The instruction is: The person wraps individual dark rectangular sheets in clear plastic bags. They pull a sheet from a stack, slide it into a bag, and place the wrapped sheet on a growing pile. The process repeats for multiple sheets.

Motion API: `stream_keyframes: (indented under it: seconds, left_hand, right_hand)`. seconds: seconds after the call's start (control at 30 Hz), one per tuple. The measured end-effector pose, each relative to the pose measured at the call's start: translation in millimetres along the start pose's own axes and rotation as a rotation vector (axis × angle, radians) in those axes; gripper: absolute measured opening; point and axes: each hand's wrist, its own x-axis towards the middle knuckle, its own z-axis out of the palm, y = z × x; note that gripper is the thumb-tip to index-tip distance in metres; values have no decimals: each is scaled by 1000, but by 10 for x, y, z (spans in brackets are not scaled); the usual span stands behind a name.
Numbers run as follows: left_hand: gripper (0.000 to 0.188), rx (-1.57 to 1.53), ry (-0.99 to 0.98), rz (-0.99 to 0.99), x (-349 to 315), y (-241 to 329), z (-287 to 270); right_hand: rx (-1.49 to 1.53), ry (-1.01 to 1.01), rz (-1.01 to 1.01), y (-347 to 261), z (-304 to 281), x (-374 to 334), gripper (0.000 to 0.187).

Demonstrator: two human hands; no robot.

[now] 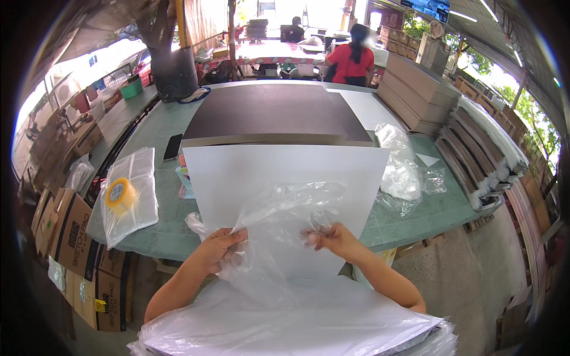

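Observation:
A clear plastic bag [267, 255] is stretched between my two hands, crumpled along its upper edge. My left hand [222, 249] is closed on its left side, fingers curled into the film. Pinched at the other side of the film is my right hand [325, 238]. Behind the bag a large white sheet [285, 169] leans against a stack of dark-topped boards [273, 113] on the green table [160, 219]. Nearest me, below my hands, lies a stack of white sheets [297, 329] with plastic film around its edges.
On the left, a roll of yellow tape [120, 196] lies on flat plastic bags [142, 172], near a black phone [173, 147]. Crumpled plastic [399, 163] sits at right, before stacked grey boards [415, 89] and wrapped bundles [481, 154]. Cardboard boxes [71, 231] stand lower left. A person in red [351, 62] is beyond the table.

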Motion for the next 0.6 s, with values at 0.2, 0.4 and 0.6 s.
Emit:
stream_keyframes:
  seconds: [0.2,0.4,0.6]
  left_hand:
    - [23,-162,31,-50,-101,55,-11]
    - [24,91,8,109,-46,-36,-283]
    - [17,1090,471,1005,-303,263,108]
  right_hand:
    - [437,131,-193,-238,102,-29,32]
    - [118,-18,-15,-168,41,-123,19]
    - [191,29,-70,-301,100,-163,22]
